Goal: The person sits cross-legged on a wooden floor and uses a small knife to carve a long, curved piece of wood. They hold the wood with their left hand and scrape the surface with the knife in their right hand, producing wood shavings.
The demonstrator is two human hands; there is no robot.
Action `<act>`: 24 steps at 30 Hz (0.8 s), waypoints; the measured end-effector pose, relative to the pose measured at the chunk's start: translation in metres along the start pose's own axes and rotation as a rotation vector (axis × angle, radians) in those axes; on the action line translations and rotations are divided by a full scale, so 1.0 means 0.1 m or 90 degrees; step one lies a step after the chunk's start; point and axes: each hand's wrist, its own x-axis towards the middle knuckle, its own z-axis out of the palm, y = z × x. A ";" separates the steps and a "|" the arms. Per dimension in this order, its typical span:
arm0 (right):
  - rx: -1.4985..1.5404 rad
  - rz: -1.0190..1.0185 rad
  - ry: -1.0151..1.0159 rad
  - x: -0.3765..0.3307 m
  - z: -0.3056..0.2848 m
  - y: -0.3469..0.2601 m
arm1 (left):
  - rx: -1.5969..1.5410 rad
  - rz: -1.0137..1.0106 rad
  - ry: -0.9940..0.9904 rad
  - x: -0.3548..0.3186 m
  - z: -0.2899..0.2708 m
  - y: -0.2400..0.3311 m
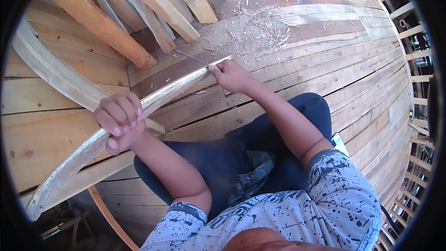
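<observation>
A long, pale, curved strip of wood runs slantwise from the lower left up to the middle of the view. My left hand is wrapped round it near its middle. At its upper end my right hand is closed, its thumb against the strip. A thin dark tool, like a narrow blade or rod, juts leftward from the right fingers across the wood; its handle is hidden in the fist. I sit with folded legs in dark trousers, the strip passing in front of them.
A wider curved timber crosses behind my left hand. Several rough planks lean at the upper left. Wood shavings litter the curved plank floor. Slatted framing lines the right edge. Openings show a lower level at the bottom left.
</observation>
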 end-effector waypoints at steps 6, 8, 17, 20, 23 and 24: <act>0.092 0.008 0.101 0.23 0.01 0.47 | 0.027 0.013 0.080 -0.02 -0.01 -0.03; 0.022 -0.040 0.071 0.10 0.13 0.17 | 0.006 -0.004 0.047 -0.04 -0.04 0.00; 0.013 0.034 0.095 0.24 0.13 0.34 | 0.000 -0.022 0.092 -0.10 -0.10 0.03; 0.038 0.038 0.156 0.30 0.13 0.58 | -0.008 -0.029 0.077 -0.09 -0.06 -0.01; 0.021 0.077 0.086 0.42 0.00 0.72 | -0.005 -0.038 0.104 -0.11 -0.03 0.01; -0.032 0.034 0.170 0.40 0.12 0.66 | -0.005 -0.030 0.109 -0.08 -0.06 -0.02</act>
